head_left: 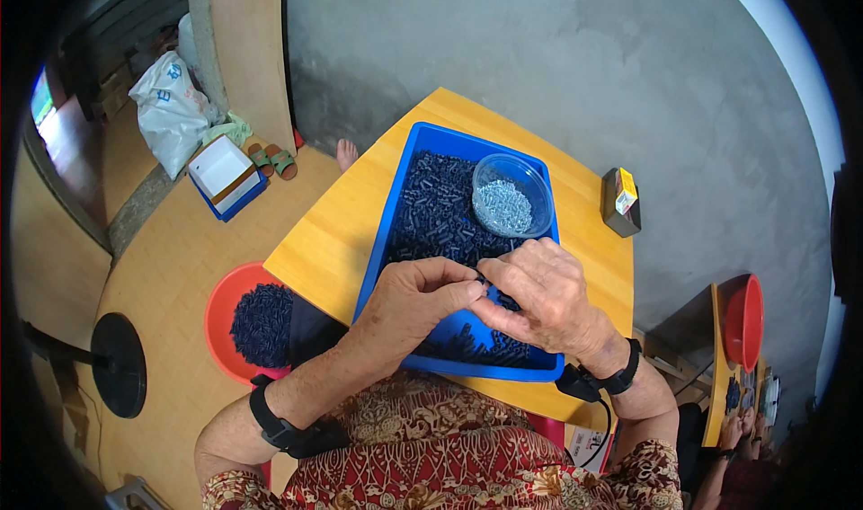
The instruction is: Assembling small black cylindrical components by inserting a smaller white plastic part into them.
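Observation:
My left hand [404,301] and my right hand [546,296] meet fingertip to fingertip above a blue tray [370,281]. Both are closed in a pinch around a small black part [482,279], mostly covered by the fingers. Many short black tube-like pieces [436,195] fill the far part of the tray, and a smaller heap [481,346] lies at its near end. In the tray's far right corner, a clear round tub [512,161] holds many tiny silvery pieces [503,208].
The tray rests on a yellow wooden table [324,258]. A red basin [222,317] of black pieces stands lower left, near a round black stand base [119,364]. A dark box [620,218] sits by the wall. Another person's hands [735,431] show at far right.

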Motion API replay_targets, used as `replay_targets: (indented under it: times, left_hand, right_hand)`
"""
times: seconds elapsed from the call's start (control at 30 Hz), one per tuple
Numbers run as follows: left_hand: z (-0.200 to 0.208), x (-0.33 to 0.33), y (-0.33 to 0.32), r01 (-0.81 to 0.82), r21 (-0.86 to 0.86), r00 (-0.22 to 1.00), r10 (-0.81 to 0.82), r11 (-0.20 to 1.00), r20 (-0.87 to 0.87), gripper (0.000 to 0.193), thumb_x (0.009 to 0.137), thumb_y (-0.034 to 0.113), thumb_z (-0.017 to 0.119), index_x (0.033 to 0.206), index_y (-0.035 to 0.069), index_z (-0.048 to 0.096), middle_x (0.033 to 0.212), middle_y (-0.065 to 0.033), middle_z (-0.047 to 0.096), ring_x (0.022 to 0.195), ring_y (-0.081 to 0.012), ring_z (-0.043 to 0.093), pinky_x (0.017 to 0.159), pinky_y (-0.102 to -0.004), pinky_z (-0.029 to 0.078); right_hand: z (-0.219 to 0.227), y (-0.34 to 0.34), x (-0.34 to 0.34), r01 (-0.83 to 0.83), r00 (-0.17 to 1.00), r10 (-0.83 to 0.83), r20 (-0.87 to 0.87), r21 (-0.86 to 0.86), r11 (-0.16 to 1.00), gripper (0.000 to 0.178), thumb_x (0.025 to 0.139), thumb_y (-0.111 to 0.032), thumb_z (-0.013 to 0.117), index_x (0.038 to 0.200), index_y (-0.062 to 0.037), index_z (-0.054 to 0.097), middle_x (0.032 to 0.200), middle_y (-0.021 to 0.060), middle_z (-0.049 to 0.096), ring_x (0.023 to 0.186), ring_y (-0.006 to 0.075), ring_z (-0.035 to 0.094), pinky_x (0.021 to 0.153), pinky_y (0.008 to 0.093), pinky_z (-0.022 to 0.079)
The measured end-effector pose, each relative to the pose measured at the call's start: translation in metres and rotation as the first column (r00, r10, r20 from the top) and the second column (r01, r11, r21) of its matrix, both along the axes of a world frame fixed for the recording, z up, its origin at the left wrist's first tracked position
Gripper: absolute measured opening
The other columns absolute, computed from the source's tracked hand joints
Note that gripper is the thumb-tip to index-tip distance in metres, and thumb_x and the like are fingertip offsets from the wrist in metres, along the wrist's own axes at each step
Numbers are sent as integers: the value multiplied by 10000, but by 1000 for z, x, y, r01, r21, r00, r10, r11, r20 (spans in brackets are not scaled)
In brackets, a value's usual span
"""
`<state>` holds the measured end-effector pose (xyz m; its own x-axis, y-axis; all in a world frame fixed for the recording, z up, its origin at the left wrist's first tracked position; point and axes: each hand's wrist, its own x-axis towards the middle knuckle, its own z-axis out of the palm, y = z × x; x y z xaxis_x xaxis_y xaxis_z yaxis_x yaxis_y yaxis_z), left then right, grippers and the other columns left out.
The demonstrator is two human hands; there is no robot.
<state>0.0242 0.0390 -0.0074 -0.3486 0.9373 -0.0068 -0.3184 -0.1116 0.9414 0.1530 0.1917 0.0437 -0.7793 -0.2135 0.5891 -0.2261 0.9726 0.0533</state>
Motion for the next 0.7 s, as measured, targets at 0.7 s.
replay_targets:
  times: [0.7]
  left_hand:
    - [-91, -176, -157, -693, -151, 682, 574, 705, -453, 219, 922, 86, 689, 1118, -9, 703, 973, -66, 715, 833, -114, 650, 792, -267, 523]
  right_hand:
    - [3, 29, 6, 95, 889, -44, 456, -91, 991, 152, 863, -143, 707, 898, -9, 643, 783, 138, 620, 776, 341, 633, 696, 439, 513]
